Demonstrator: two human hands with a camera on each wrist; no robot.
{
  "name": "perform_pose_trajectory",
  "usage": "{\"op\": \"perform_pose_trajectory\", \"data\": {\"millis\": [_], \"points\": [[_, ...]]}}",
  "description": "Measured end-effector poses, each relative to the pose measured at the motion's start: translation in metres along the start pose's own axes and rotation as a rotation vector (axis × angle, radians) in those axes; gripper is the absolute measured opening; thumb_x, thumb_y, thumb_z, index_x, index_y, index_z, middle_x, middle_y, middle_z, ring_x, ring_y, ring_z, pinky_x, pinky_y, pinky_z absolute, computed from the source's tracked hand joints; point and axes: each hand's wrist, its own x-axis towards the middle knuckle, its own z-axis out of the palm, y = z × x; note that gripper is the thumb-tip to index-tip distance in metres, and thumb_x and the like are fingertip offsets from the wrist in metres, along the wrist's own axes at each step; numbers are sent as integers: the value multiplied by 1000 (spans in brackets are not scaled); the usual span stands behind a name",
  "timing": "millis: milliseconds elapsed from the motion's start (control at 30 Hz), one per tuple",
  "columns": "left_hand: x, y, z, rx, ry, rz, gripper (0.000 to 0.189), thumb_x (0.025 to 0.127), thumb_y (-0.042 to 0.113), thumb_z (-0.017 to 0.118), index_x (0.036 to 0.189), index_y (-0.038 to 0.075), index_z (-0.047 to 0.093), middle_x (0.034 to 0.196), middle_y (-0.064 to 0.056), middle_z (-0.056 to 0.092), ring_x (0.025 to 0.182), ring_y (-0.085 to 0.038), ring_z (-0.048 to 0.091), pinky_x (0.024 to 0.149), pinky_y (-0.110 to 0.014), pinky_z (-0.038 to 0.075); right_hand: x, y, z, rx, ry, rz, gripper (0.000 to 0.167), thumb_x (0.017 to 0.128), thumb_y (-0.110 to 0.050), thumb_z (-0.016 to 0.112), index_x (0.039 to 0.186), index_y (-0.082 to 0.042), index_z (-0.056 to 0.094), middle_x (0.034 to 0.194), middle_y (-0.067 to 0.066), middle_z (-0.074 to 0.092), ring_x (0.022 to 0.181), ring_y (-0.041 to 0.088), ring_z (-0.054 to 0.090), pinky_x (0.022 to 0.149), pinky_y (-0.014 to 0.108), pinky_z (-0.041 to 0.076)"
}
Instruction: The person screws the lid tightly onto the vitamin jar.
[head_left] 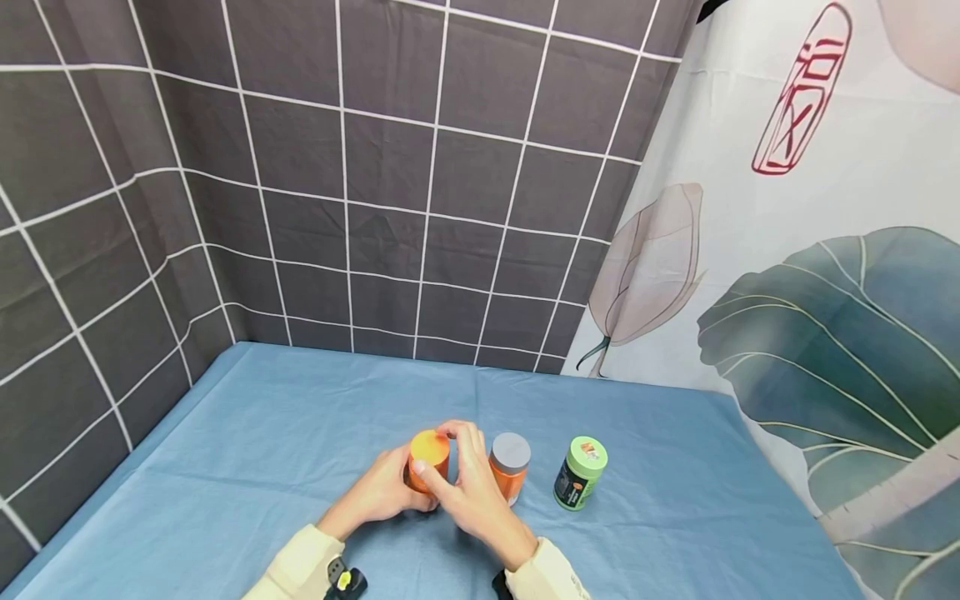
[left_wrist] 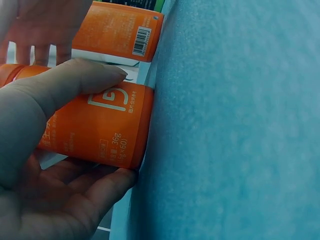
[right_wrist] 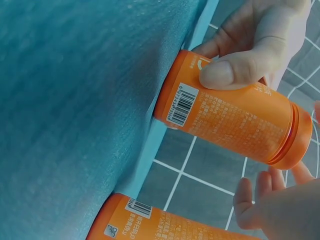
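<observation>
An orange bottle with an orange lid stands upright on the blue cloth. My left hand grips its body low down, thumb on one side and fingers on the other, as the left wrist view shows. At the top, my right hand holds the lid between thumb and fingers. The right wrist view shows the bottle's barcode label and a thin gap under the lid's rim. Right beside the right hand stands a second orange bottle with a grey lid, partly hidden by that hand.
Farther right stands a black and green jar with a light green lid. Blue cloth covers the table. Behind it hangs a dark grey curtain with white grid lines, and a leaf-printed white curtain hangs at the right.
</observation>
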Motion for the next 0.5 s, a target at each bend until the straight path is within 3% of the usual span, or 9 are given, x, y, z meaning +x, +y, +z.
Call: {"op": "perform_pose_trajectory", "data": {"millis": [167, 367, 500], "points": [[1, 0, 0, 4, 6, -5, 60, 55, 22, 84, 108, 15, 57, 86, 7, 61, 74, -10, 53, 67, -25, 43, 0, 0, -1, 29, -19, -26, 42, 91, -31, 54, 129, -24, 38, 131, -10, 39, 119, 10, 35, 97, 35, 35], [1, 1, -1, 5, 8, 2, 61, 56, 24, 84, 109, 14, 56, 87, 7, 61, 74, -10, 53, 67, -26, 44, 0, 0, -2, 28, -35, -48, 40, 89, -18, 53, 127, -22, 41, 126, -1, 45, 118, 11, 37, 96, 35, 35], [0, 1, 0, -6, -1, -5, 61, 56, 23, 84, 110, 14, 57, 87, 7, 61, 73, -9, 53, 67, -25, 44, -1, -1, -2, 42, -39, -27, 37, 90, -23, 54, 125, -15, 43, 124, -2, 45, 115, 10, 37, 94, 36, 36]]}}
